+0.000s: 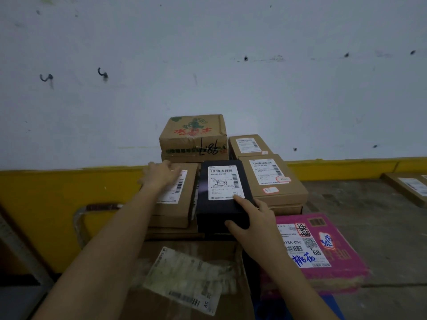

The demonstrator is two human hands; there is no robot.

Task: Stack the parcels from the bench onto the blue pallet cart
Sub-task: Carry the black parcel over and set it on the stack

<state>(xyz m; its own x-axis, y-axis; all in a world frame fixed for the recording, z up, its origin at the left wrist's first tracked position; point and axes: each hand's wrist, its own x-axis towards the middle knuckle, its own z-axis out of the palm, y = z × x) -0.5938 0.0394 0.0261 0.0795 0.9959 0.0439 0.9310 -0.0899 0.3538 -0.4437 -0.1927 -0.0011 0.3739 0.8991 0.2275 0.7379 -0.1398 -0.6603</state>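
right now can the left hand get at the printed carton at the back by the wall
Probably yes. The left hand rests flat on a brown parcel just in front of the printed carton, and nothing stands between them.

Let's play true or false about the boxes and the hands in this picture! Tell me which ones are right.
1. The right hand grips the black rectangular box. True.
2. The left hand holds the pink cardboard box. False: it rests on a brown cardboard box.
3. The black box has a white label. True.
4. The wall is red. False: pale grey-white with a yellow band.
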